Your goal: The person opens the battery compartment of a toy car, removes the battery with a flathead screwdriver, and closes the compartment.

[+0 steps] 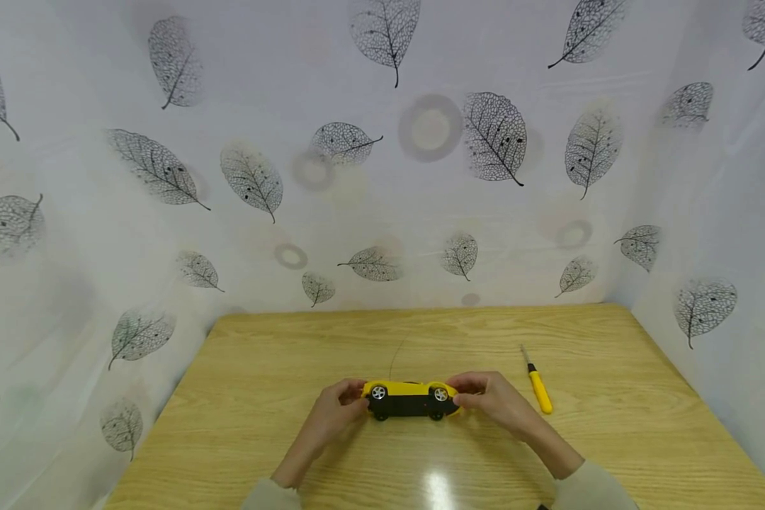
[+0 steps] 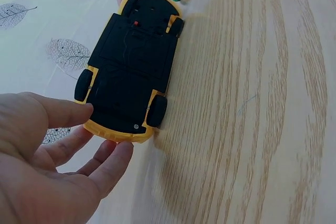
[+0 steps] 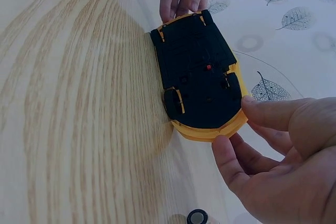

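Observation:
A yellow toy car (image 1: 414,405) is tipped on its side over the wooden table, black underside towards me. My left hand (image 1: 339,411) grips one end, thumb on the underside and fingers at the yellow body. The other end is pinched by my right hand (image 1: 494,402). In the left wrist view the car's black base (image 2: 126,72) shows its wheels, a screw (image 2: 136,126) and a small red part (image 2: 136,23). The right wrist view also shows the base (image 3: 194,72). A thin antenna wire (image 1: 392,361) rises behind the car.
A yellow-handled screwdriver (image 1: 539,389) lies on the table (image 1: 280,354) to the right of the car. At the bottom of the right wrist view is the round end of a dark cylinder (image 3: 197,216). A leaf-patterned curtain (image 1: 382,212) surrounds the table's back and sides.

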### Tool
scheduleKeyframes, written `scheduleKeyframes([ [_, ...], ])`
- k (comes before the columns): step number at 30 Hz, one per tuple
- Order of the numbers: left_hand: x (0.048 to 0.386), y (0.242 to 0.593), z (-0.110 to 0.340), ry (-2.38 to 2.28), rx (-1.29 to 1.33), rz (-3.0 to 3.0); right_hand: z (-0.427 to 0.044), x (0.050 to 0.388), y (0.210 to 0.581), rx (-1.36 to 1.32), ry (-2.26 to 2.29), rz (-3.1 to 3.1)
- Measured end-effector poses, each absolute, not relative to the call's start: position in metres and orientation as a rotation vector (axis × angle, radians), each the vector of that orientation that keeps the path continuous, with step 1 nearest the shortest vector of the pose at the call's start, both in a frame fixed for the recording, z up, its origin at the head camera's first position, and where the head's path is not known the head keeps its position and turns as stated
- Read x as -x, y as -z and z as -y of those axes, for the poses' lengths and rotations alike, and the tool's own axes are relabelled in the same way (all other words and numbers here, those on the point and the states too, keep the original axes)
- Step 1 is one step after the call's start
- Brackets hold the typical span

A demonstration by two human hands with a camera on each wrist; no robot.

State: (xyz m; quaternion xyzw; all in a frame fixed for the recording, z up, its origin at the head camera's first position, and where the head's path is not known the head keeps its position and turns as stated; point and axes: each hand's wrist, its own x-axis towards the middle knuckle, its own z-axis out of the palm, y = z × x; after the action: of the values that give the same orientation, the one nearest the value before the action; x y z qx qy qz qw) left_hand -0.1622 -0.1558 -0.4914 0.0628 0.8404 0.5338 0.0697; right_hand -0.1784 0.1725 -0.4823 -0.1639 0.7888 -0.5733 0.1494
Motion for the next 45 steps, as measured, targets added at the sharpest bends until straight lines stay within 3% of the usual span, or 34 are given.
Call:
scheduleKeyframes([
  [45,0.153,0.483,0.172,-1.652,-0.302,-2.225,-0.179,0.164,0.491,0.574,1.677,-2.045],
])
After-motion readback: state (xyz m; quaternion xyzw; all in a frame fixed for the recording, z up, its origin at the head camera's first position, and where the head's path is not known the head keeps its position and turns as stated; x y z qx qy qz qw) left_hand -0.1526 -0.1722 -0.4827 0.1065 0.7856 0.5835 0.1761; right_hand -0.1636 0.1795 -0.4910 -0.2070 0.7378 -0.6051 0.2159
